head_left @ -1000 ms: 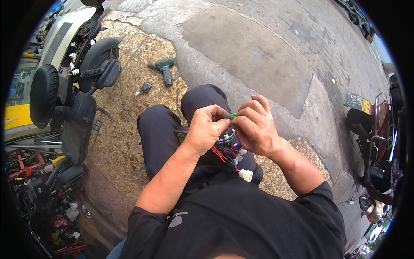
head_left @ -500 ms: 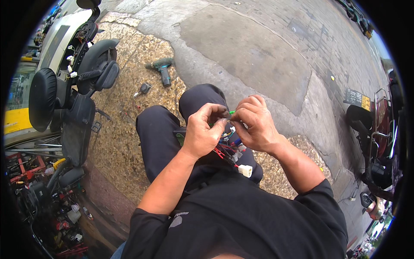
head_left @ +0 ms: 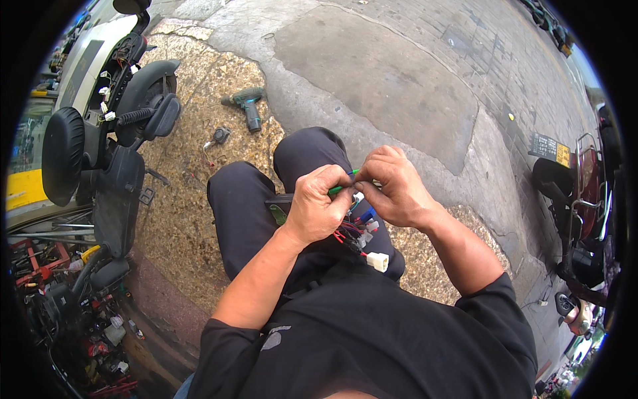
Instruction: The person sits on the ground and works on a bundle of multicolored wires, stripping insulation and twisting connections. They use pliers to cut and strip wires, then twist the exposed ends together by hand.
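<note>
Rough, pebbly ground (head_left: 189, 176) spread left of and beyond the hands. Farther left stood a dark scooter (head_left: 119, 199) with smooth plastic panels; ahead lay a teal-and-black drill (head_left: 250, 110). The left hand (head_left: 316, 203) and right hand (head_left: 392, 189) met almost fingertip to fingertip, closer than half a second earlier. Just below them were tangled, coloured wires (head_left: 342, 237) and a boxy white plastic connector (head_left: 377, 262). Both pinched a thin green wire (head_left: 335, 190), now showing more at the left thumb.

Outdoor repair spot: drill (head_left: 249, 110), scooter (head_left: 123, 186), loose parts (head_left: 113, 332).
</note>
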A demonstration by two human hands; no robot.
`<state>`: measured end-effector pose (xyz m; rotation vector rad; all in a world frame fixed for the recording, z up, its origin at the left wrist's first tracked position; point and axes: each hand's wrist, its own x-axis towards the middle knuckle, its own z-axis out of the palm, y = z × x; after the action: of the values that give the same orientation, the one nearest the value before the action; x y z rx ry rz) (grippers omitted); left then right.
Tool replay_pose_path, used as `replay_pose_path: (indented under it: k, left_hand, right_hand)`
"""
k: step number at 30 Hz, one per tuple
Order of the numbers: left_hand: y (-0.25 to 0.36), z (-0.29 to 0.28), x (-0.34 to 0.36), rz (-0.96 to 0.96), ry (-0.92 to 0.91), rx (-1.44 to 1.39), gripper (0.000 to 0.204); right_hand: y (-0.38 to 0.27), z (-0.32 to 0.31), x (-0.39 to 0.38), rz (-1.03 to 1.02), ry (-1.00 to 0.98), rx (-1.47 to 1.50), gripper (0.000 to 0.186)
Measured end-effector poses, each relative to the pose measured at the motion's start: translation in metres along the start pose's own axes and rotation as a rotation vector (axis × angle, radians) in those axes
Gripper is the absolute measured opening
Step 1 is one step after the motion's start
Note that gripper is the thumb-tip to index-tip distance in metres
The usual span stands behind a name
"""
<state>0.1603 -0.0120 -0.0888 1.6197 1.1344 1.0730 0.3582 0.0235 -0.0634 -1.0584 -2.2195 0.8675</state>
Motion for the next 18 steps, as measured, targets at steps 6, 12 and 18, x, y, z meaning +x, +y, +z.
replay_pose_path:
  k: [6, 12, 18]
  left_hand:
    - [0.001, 0.004, 0.0, 0.205, 0.087, 0.128, 0.014]
    - [0.003, -0.024, 0.013, -0.617, -0.302, -0.527, 0.023]
    - [-0.009, -0.029, 0.024, -0.759, -0.49, -0.654, 0.02]
  right_hand:
    - [0.002, -0.001, 0.003, 0.03, -0.047, 0.048, 0.007]
    - [0.0, -0.004, 0.003, -0.011, -0.06, 0.031, 0.005]
    - [0.001, -0.012, 0.009, -0.055, -0.14, 0.029, 0.006]
